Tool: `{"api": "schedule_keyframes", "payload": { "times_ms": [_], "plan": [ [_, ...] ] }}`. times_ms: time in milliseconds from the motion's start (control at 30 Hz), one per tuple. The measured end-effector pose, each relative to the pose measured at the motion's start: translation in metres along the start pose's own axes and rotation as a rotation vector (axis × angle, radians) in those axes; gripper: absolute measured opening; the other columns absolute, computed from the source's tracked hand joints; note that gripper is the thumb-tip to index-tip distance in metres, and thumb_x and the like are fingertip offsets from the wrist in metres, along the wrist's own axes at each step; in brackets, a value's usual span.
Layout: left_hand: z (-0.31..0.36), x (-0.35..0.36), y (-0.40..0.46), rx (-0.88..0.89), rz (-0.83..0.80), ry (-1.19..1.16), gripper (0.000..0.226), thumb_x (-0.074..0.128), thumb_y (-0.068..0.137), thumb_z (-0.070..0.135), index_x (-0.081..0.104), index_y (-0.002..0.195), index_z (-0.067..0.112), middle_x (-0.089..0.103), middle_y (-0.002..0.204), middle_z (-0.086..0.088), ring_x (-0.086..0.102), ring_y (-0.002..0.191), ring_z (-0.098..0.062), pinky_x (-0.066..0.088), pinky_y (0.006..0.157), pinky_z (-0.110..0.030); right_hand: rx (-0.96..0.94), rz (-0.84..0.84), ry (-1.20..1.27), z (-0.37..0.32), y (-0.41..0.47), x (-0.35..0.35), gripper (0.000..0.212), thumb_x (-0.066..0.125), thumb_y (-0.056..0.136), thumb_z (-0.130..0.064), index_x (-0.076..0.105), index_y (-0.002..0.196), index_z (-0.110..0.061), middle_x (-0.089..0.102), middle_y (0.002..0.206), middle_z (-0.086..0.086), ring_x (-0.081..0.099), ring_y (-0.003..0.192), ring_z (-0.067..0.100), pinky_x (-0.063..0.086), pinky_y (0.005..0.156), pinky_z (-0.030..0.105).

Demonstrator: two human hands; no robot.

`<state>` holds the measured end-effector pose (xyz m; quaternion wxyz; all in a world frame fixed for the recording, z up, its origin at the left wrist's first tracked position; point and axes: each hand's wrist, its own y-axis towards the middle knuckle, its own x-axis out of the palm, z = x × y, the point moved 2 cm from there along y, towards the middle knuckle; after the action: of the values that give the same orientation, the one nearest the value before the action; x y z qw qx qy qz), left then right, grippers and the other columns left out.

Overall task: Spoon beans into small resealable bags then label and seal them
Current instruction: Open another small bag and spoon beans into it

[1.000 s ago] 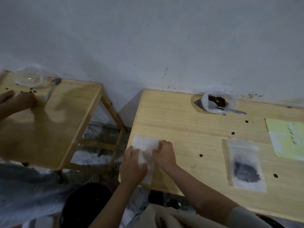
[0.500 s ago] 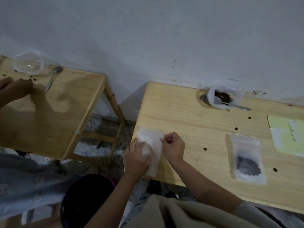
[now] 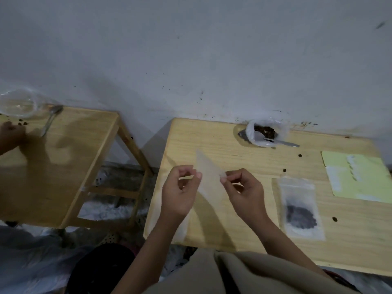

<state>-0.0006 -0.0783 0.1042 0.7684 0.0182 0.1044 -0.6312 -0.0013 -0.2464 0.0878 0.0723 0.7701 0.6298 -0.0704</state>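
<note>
- At the far left, on the smaller wooden table (image 3: 63,166), sits a clear bowl (image 3: 17,103); it looks empty, with a few dark beans (image 3: 22,123) loose on the wood just in front of it.
- A metal spoon (image 3: 51,119) lies beside that bowl, its bowl end toward the wall, its handle slanting toward you.
- Another person's hand (image 3: 10,134) rests on that table at the frame's left edge; its fingers are too dim to read.
- Your left hand (image 3: 180,194) is raised above the near-left part of the larger table (image 3: 212,145), thumb and forefinger curled in a pinch on the left edge of the empty bag (image 3: 209,179).
- That empty bag is a small translucent resealable one, held up off the table between your hands and slanting from upper left to lower right; nothing shows inside it.
- Your right hand (image 3: 244,192) pinches the bag's right edge between thumb and fingertips, the other fingers curled.
- Toward the wall, a clear plastic bag (image 3: 265,132) with its mouth rolled open holds a heap of dark beans; a second spoon (image 3: 275,141) rests in it, handle pointing right over the rim.
- To the right of your right hand, a filled bag (image 3: 301,209) lies flat on the table, a dark mass of beans in its lower half.
- Single stray beans (image 3: 334,219) dot the wood around it.
- At the far right lies a pale yellow-green sheet (image 3: 360,179) with white labels on it.
</note>
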Motion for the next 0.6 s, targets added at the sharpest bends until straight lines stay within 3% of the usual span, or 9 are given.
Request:
{"api": "schedule_keyframes", "payload": {
  "times_ms": [100,167,300,367,433,500,600],
  "plan": [
    [0.031,0.031,0.009,-0.084,-0.016,-0.105,0.026,0.076,0.077,0.026,0.060,0.096,0.021,0.069,0.093,0.002,0.069,0.081,-0.011,0.054,0.070,-0.022,-0.242,0.015,-0.130,-0.012,0.005,-0.024,0.012,0.069,0.081,-0.004,0.062,0.074,-0.011,0.071,0.094,-0.013,0.067,0.089,0.007,0.055,0.072,0.028],
    [0.042,0.052,0.014,-0.119,0.000,-0.122,0.026,0.079,0.075,0.022,0.060,0.093,0.019,0.070,0.090,0.000,0.070,0.082,-0.013,0.056,0.072,-0.026,-0.395,0.023,-0.233,-0.012,0.011,-0.040,0.007,0.067,0.081,-0.004,0.065,0.080,-0.011,0.071,0.098,-0.007,0.067,0.088,0.008,0.055,0.074,0.030],
    [0.050,0.091,0.022,-0.198,-0.005,-0.179,0.021,0.075,0.075,0.001,0.063,0.086,0.014,0.071,0.087,-0.009,0.070,0.084,-0.021,0.057,0.074,-0.035,-0.492,0.050,-0.341,-0.001,0.023,-0.070,0.008,0.063,0.082,-0.011,0.068,0.088,-0.008,0.071,0.101,-0.003,0.065,0.086,0.007,0.053,0.076,0.028],
    [0.053,0.108,0.024,-0.223,-0.030,-0.217,0.020,0.073,0.075,-0.005,0.065,0.083,0.012,0.071,0.088,-0.015,0.069,0.084,-0.025,0.056,0.071,-0.033,-0.422,0.023,-0.273,0.002,0.027,-0.086,0.007,0.068,0.081,-0.014,0.067,0.087,-0.011,0.071,0.104,-0.005,0.066,0.092,0.005,0.053,0.078,0.028],
    [0.056,0.125,0.025,-0.225,-0.051,-0.211,0.020,0.072,0.074,-0.007,0.068,0.080,0.012,0.071,0.086,-0.014,0.068,0.080,-0.022,0.054,0.071,-0.031,-0.229,-0.050,-0.150,-0.001,0.033,-0.100,0.018,0.077,0.075,-0.018,0.066,0.090,-0.017,0.070,0.106,-0.011,0.065,0.098,0.003,0.053,0.081,0.024],
    [0.059,0.141,0.024,-0.222,-0.077,-0.197,0.018,0.075,0.072,-0.005,0.070,0.075,0.012,0.072,0.077,-0.009,0.067,0.071,-0.016,0.054,0.070,-0.030,-0.027,-0.123,0.002,-0.004,0.040,-0.112,0.025,0.081,0.072,-0.018,0.068,0.094,-0.019,0.071,0.098,-0.011,0.067,0.093,0.006,0.053,0.082,0.024],
    [0.066,0.160,0.024,-0.212,-0.151,-0.203,0.014,0.078,0.069,-0.004,0.069,0.072,0.007,0.071,0.067,-0.004,0.065,0.062,-0.009,0.051,0.060,-0.021,0.051,-0.116,0.199,-0.007,0.055,-0.130,0.023,0.079,0.072,-0.011,0.067,0.092,-0.012,0.072,0.085,-0.003,0.068,0.079,0.013,0.055,0.073,0.028]
  ]
}}
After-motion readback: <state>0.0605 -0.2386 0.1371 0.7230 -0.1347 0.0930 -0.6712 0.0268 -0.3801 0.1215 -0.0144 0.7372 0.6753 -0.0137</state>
